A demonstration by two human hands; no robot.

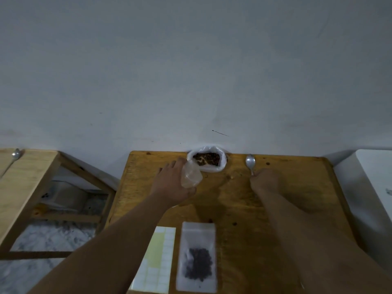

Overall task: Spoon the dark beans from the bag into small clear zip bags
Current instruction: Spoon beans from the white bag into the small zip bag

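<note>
A white plastic bag of dark beans (pixel 206 159) stands open at the far edge of the wooden table (pixel 286 209), against the wall. My left hand (pixel 171 183) holds a small clear zip bag (pixel 191 175) just left of the bean bag; it looks empty. To the right, my right hand (pixel 265 180) grips the handle of a metal spoon (pixel 250 161) whose bowl lies on the table. A filled clear zip bag (pixel 198 257) with dark beans lies flat near the front edge.
A sheet of small white and yellow labels (pixel 158 257) lies left of the filled bag. A second wooden table (pixel 27 179) with another spoon (pixel 16 154) stands to the left. A white appliance (pixel 369 187) borders the right side.
</note>
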